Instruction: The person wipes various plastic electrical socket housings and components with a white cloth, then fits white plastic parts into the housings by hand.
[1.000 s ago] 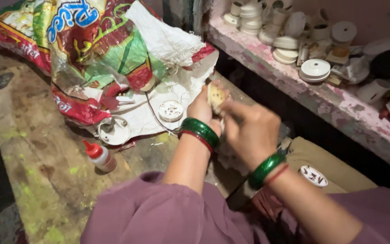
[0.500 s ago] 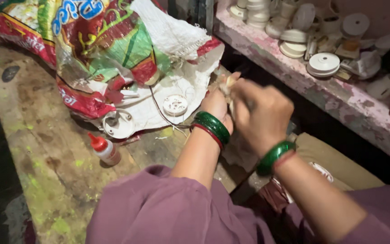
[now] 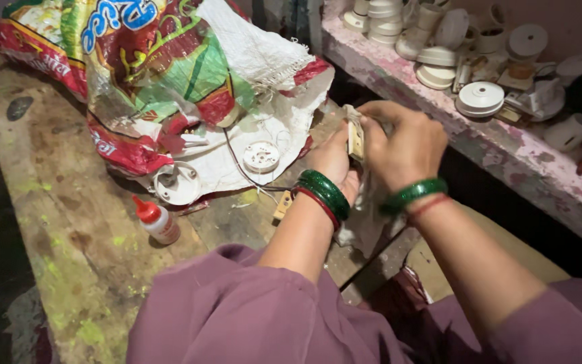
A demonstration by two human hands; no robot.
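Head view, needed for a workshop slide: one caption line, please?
Left hand and right hand grip a small cream plastic part over a worn wooden bench.

The scene is dim and warm-toned, with soft light falling from above and slightly ahead, brightest on the woven plastic sack [image 3: 170, 81] and the white plastic parts on the pink shelf [image 3: 506, 155]. The sack's glossy print catches mild glare. The left edge of the wooden workbench [image 3: 55, 222] sinks into near-black shadow, and the gap under the shelf is dark too. The left hand [image 3: 335, 162] and right hand [image 3: 405, 145] are slightly smeared by motion blur. The purple sleeves [image 3: 250, 317] close to the lens are soft. Fine grain shows in the dark areas.
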